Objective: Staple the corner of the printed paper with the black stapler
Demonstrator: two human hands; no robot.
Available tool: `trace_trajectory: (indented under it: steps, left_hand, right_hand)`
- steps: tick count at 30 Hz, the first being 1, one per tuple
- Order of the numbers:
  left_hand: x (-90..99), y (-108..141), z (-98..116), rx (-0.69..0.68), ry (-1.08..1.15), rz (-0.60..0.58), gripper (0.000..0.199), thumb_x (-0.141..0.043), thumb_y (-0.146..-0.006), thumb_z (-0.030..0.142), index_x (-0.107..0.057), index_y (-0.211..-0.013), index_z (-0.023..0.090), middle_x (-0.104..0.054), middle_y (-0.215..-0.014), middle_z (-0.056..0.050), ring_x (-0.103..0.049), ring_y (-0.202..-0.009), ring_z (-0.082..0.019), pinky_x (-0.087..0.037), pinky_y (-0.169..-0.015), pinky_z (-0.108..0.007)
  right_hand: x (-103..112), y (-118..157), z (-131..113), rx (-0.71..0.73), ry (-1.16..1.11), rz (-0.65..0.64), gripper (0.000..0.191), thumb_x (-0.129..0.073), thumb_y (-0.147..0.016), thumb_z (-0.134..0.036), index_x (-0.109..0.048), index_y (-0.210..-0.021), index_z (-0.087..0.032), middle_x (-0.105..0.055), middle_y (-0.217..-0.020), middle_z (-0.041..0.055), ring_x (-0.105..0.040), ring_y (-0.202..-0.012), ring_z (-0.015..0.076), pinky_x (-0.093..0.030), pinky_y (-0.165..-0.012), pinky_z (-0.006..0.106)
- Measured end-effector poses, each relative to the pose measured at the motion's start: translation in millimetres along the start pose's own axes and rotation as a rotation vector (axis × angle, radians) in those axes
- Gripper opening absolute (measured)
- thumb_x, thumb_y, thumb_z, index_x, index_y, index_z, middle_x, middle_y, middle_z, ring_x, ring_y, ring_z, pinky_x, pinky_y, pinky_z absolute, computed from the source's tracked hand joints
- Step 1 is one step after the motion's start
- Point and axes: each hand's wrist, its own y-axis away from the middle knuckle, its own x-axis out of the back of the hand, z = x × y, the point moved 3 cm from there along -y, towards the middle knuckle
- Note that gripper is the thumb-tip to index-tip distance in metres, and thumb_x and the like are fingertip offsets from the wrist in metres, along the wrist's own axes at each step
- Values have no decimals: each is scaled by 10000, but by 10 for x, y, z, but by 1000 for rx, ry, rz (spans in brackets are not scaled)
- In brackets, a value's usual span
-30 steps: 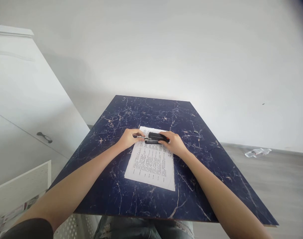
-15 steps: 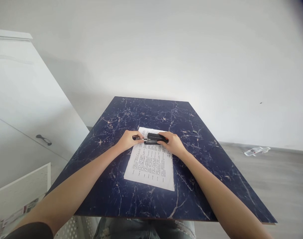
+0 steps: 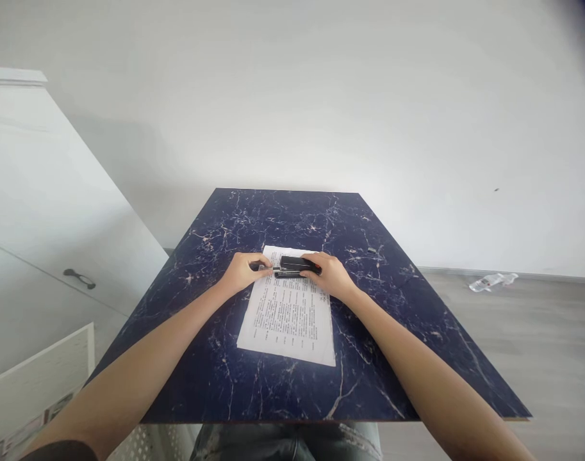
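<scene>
A black stapler (image 3: 295, 264) lies sideways over the upper part of a printed sheet of paper (image 3: 287, 326), with a gap between its upper and lower parts. My right hand (image 3: 331, 274) is closed around its right end, thumb below and fingers above. At the stapler's left end, my left hand (image 3: 244, 271) pinches with thumb and forefinger. A thin silvery bit shows between those fingertips and the stapler; whether it is part of the stapler or a loose piece I cannot tell. Several lines of dark print run across the paper.
The paper rests on a dark blue marble-patterned table (image 3: 273, 221). A small grey object (image 3: 371, 250) lies on it at the right. A white cabinet (image 3: 56, 192) with a dark handle (image 3: 79, 279) stands left. Clear plastic packaging (image 3: 493, 282) lies on the floor at right.
The view has shifted slightly. Both hands keep their places at the stapler's ends, and its position over the paper looks almost the same.
</scene>
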Motion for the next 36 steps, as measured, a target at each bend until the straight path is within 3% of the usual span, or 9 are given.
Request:
trace_trajectory:
  steps: [12, 30, 36]
  left_hand:
    - [-38, -22, -64, 55, 108, -25, 134, -830, -822, 336, -794, -864, 214, -811, -962, -59, -774, -886, -217, -628, -919, -398]
    - [-33, -33, -10, 15, 34, -69, 104, -814, -835, 325, -790, -829, 224, -795, -942, -56, -745, -863, -209, -604, -846, -380]
    - [5, -30, 22, -18, -15, -108, 93, -797, -857, 326, -793, -857, 233, -799, -999, -55, -753, -931, -215, -587, -945, -408]
  right_hand:
    - [-5, 2, 12, 9, -4, 14, 351, -763, -911, -281, -707, -1254, -238, -755, -1183, 98, -692, -1073, 284, -544, -955, 443]
    - [-13, 3, 21, 16, -9, 19, 358, -757, -918, -289, -703, -1270, -250, -751, -1200, 92, -689, -1090, 287, -546, -964, 451]
    - [-12, 1, 25, 15, -23, 19, 352, -755, -911, -284, -705, -1257, -246, -753, -1189, 92, -687, -1080, 282, -538, -963, 443]
